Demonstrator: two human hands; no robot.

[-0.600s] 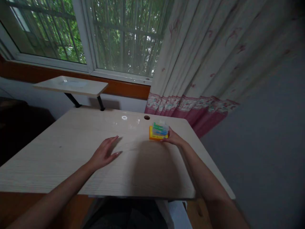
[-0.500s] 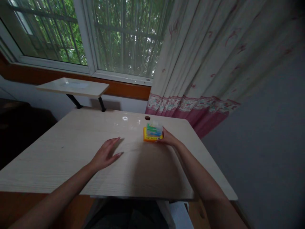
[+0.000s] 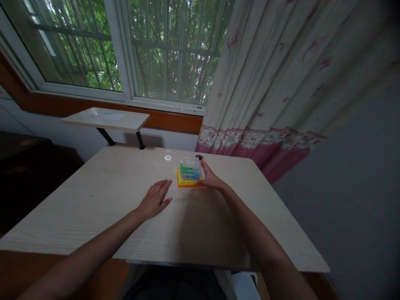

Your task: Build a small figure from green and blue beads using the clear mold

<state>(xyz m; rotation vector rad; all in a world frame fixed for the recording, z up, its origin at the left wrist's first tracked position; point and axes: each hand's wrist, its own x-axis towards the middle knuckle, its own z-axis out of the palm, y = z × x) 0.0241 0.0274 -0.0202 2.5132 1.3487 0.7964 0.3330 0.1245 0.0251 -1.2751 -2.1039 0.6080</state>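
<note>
Both hands on desk (image 3: 93, 196): your right hand (image 3: 211, 180) has slid the box (image 3: 189, 173) leftward, fingers clasped on it; left hand (image 3: 154, 201) flat, open.

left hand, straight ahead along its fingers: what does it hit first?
Probably the orange-based block toy: the left hand lies flat on the table, fingers pointing up-right toward it, with bare tabletop between. Depth unclear; it might pass just beside it.

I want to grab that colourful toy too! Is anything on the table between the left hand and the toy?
No, nothing visible is in the way. The left hand lies flat on the table, and only bare tabletop separates it from the toy. The right hand already touches the toy's far side.
</note>
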